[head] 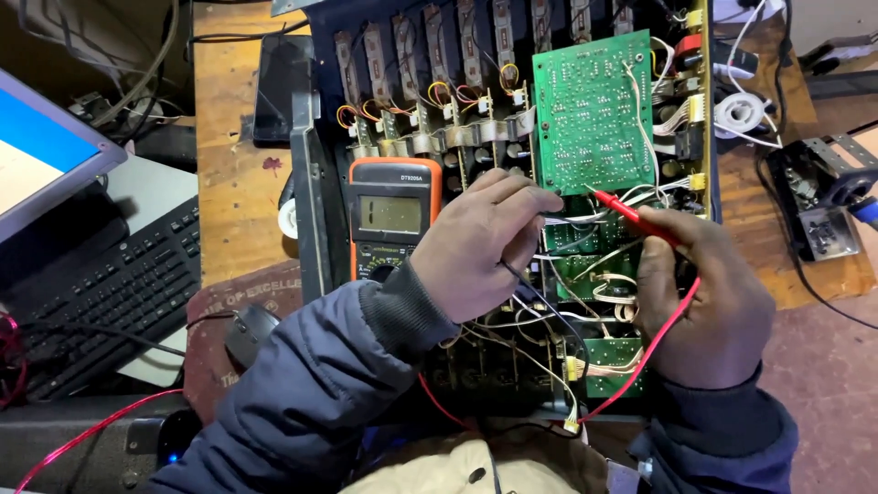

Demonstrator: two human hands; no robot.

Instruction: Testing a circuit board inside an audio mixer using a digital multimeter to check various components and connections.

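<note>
Red plastic marks the probe (631,215) you pinch in your right hand (700,302), its tip slanted up and to the left, meeting the wiring just below the big green circuit board (593,114). Its red lead (654,343) loops down past your wrist. Your left hand (480,242) is closed, fingers bunched at that same lower edge of the green board; a thin black lead (540,297) runs out from under it, so it is probably gripping the second probe, though the tip itself is hidden. The orange multimeter (391,220) leans just left of the green board, half covered by your left wrist; I cannot make out a reading on its grey display.

You seem to be mid-measurement, both probes set on points in the open chassis (315,183) below the green board. The next move, as I judge it, calls for steady tips, no slipping onto neighbouring wires, and a glance left to the meter's display without shifting either hand.
</note>
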